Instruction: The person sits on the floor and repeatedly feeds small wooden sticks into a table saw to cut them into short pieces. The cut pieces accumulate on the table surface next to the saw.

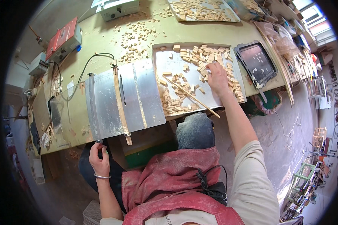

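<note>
My right hand (pixel 216 78) reaches over a white tray (pixel 168 60) set in the worktable, its fingers curled down among small wooden blocks (pixel 199 54). Whatever lies between those fingertips is hidden. A thin wooden stick (pixel 193 96) lies slantwise across the tray, left of that hand. My left hand (pixel 100 156), closed with fingertips together, is at the near end of a grey metal rail (pixel 92 108); what it grips is too small to make out. The rail lies along a metal plate (pixel 150 101), which also bears a wooden strip (pixel 119 105) and a narrow dark slot (pixel 122 90).
Loose blocks (pixel 133 43) are strewn over the yellowish table (pixel 97 48). Another block-filled tray (pixel 180 18) stands at the back. A black tray (pixel 243 56) sits at the right. Red and grey control boxes (pixel 65 41) with cables stand at the left. My knee is under the table's front edge.
</note>
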Action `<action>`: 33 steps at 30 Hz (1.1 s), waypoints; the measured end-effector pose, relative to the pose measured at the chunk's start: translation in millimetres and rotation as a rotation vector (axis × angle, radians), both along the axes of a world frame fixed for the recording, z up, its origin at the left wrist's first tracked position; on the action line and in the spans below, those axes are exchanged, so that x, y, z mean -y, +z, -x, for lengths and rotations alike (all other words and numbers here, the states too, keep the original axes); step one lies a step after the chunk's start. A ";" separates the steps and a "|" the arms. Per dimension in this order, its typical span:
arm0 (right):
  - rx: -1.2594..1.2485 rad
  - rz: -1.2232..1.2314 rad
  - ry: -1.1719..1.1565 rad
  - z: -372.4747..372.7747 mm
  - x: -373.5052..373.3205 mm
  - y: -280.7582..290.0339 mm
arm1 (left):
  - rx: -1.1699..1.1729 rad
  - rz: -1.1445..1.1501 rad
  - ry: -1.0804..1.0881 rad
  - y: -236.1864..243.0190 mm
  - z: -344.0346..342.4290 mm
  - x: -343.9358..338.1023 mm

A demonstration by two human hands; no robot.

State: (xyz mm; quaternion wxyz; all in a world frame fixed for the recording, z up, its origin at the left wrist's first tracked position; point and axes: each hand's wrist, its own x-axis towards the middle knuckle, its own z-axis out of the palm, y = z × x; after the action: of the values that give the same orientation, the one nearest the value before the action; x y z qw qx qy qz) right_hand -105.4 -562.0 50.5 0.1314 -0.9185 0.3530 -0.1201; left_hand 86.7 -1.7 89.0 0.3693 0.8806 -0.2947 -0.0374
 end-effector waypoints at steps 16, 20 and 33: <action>-0.120 -0.032 0.127 -2.4 1.0 14.5 | -0.007 -0.008 0.004 -2.2 1.9 1.7; -0.201 -0.055 0.110 -6.9 -6.7 29.4 | 0.010 -0.042 -0.016 -4.6 -0.2 -3.8; 0.136 0.049 0.047 0.2 20.6 7.3 | 0.028 -0.040 -0.035 0.6 2.3 5.5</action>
State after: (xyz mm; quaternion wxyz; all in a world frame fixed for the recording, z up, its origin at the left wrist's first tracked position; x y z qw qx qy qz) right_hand -105.6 -582.6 57.9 0.1352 -0.9193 0.3185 -0.1875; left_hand 84.3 -7.2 89.7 0.3466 0.8829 -0.3147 -0.0373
